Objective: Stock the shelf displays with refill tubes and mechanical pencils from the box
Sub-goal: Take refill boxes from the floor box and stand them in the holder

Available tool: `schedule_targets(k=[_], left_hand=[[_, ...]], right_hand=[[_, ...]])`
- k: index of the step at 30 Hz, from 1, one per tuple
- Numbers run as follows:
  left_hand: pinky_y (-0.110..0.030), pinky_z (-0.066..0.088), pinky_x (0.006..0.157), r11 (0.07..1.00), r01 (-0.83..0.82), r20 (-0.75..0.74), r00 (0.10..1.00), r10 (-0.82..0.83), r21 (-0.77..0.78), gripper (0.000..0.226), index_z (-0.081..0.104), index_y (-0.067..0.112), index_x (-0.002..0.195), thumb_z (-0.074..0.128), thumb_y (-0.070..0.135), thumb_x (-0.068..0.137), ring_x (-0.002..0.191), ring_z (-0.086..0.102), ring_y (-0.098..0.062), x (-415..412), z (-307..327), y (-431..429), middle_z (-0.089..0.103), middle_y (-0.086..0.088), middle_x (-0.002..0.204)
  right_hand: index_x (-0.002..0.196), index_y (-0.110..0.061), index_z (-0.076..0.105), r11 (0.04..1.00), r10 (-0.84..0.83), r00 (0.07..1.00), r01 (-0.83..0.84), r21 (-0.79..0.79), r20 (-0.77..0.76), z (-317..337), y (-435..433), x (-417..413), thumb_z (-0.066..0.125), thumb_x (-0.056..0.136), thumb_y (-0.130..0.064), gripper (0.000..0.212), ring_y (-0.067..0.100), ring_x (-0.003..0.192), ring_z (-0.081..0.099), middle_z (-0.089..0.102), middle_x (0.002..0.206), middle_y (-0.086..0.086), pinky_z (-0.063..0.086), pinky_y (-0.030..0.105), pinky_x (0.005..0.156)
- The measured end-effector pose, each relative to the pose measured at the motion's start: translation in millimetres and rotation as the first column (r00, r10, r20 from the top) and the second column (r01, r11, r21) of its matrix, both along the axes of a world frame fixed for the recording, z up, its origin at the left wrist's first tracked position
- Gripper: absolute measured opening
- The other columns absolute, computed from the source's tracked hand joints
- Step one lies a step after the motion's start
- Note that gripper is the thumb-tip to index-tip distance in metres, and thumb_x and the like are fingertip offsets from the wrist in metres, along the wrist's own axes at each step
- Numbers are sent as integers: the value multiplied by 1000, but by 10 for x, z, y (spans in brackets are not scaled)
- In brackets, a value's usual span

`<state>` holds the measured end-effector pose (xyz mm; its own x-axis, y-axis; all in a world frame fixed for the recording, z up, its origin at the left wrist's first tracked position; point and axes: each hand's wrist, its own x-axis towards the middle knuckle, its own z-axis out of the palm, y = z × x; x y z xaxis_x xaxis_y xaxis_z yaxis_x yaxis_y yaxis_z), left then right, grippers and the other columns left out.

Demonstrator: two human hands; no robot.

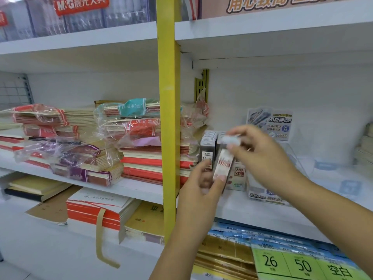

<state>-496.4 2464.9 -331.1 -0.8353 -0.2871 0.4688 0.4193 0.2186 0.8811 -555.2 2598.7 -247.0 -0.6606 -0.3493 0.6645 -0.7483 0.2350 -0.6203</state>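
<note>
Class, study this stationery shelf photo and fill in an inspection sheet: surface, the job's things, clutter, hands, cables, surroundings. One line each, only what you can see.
Surface: white shelf, bare along its front.
Job's things: refill tubes standing in rows in a display; striped pack; pale item, too blurred to identify.
Clutter: notebook stacks in torn plastic wrap, left of the post.
Hands: left hand grips the striped pack; right hand pinches the pale item just above it.
Cables: nothing seen.
Surroundings: yellow post between the shelf bays; green price labels below.
</note>
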Motion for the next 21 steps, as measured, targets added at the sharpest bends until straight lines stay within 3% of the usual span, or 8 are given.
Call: schedule_targets(k=[3, 6, 8, 10, 16, 21], left_hand=[[-13, 38, 102, 900, -293, -118, 956, 269, -322, 55, 36, 40, 145, 60, 39, 96, 123, 40, 12, -76, -57, 37, 49, 30, 134], [-3, 3, 108, 770, -364, -219, 931, 291, -524, 58, 26, 37, 152, 52, 38, 100, 135, 6, 18, -146, -118, 35, 25, 27, 151], [-5, -10, 111, 717, -360, -227, 933, 279, -598, 62, 15, 36, 156, 46, 39, 102, 143, -6, 12, -190, -163, 21, 8, 29, 157], [-8, -13, 112, 694, -353, -227, 936, 270, -627, 63, 8, 37, 157, 42, 40, 104, 147, -11, 7, -223, -198, 5, -1, 28, 159], [-12, -8, 115, 726, -313, -193, 950, 246, -612, 60, 10, 38, 157, 40, 38, 105, 145, -10, 12, -253, -241, -30, 2, 29, 160], [-11, -7, 114, 722, -297, -196, 955, 223, -625, 60, 9, 39, 157, 39, 37, 105, 141, -14, 18, -236, -249, -60, -2, 33, 158]], right_hand=[[99, -40, 53, 970, -106, 985, 73, -231, -135, 197, 138, -124, 62, 92, -27, 18, 4, 80, 64, 69, 87, -12, 47, 14, 66], [96, -38, 50, 986, -160, 949, 139, -95, -273, 239, 133, -213, 63, 91, -25, 19, -2, 76, 60, 67, 86, -14, 43, 8, 64], [99, -32, 51, 986, -146, 945, 162, 34, -294, 180, 82, -262, 62, 91, -24, 16, -2, 78, 61, 66, 89, -15, 48, 16, 68], [102, -29, 53, 979, -124, 950, 164, 119, -286, 115, 40, -316, 61, 92, -26, 13, 2, 82, 62, 66, 90, -13, 51, 27, 73], [100, -31, 53, 983, -140, 961, 164, 84, -239, 133, -58, -432, 61, 90, -30, 13, -3, 77, 58, 63, 84, -11, 47, 13, 65], [100, -31, 58, 931, -162, 946, 241, 273, -282, 5, -78, -551, 66, 87, -30, 15, 6, 87, 54, 60, 89, -14, 42, 25, 70]])
